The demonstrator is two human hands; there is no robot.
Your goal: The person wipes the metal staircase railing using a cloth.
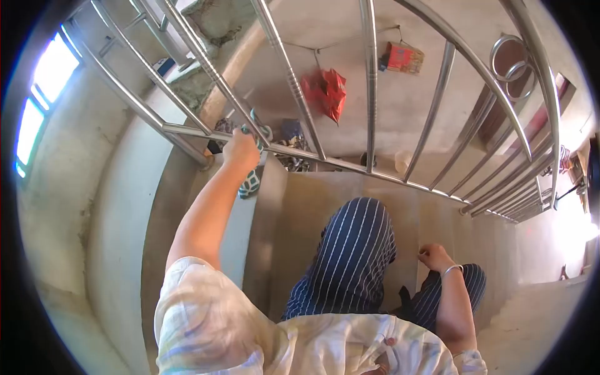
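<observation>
My left hand [241, 150] is closed around a teal-and-white patterned cloth [250, 185]. It is at the lower rail of a metal stair railing [294, 152], where an upright bar meets it. Part of the cloth shows above my fingers and part hangs below them. My right hand [436, 257] is beside my right knee, with its fingers curled in and nothing visible in them. A bangle [452, 269] circles that wrist.
Stair steps [265, 219] lie under and beside my legs in striped trousers [350, 256]. Beyond the bars, a red bag [326, 92] and a red box [403, 57] hang on the wall. Assorted items [294, 134] sit below. A bright window [47, 94] is at left.
</observation>
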